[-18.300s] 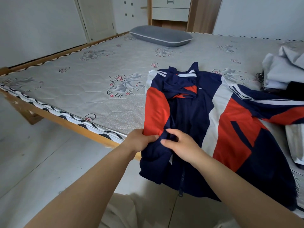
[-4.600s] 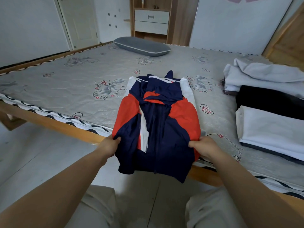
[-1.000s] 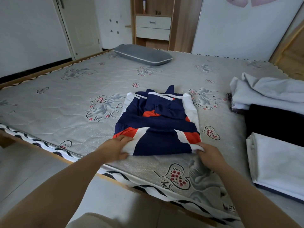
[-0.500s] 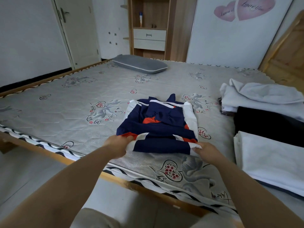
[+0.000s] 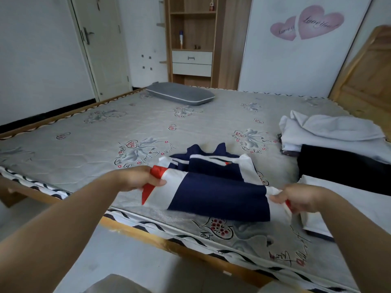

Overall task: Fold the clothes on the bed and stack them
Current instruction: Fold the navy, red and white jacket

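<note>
A folded navy, red and white jacket point(image 5: 213, 187) is lifted a little off the mattress point(image 5: 95, 132), near its front edge. My left hand point(image 5: 137, 178) grips the jacket's left end. My right hand point(image 5: 296, 197) pinches its right end. To the right lie a folded white garment point(image 5: 349, 206), a folded black garment point(image 5: 342, 168) behind it, and a loose pile of white cloth point(image 5: 330, 130) further back.
A grey pillow point(image 5: 179, 96) lies at the far side of the mattress. The wooden bed frame point(image 5: 173, 244) runs along the front edge. A wooden shelf unit with drawers point(image 5: 191, 45) and a door point(image 5: 99, 45) stand behind the bed.
The jacket went from spread open to folded in half. In the last second both hands have raised its near edge off the mattress and shifted it slightly right.
</note>
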